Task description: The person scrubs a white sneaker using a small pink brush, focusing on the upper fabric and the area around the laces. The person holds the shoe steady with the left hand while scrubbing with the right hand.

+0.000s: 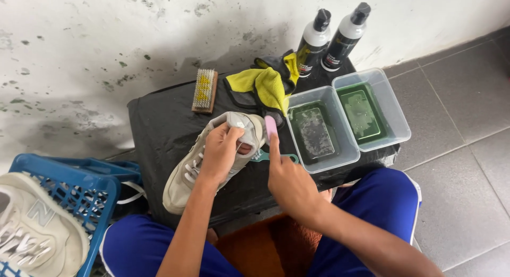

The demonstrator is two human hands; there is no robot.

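Head view: left hand (220, 152) gripping one shoe (183, 176), right hand (287, 181) gripping one brush (271, 127); two tubs (396, 115), two bottles (313, 40).

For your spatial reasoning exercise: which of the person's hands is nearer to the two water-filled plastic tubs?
Right. The right hand, holding a small brush, is just beside the nearer plastic tub. The left hand grips the grey sneaker farther off, on the side away from the tubs.

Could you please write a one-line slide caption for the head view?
Left hand grips a grey sneaker while right hand holds a brush at its heel.
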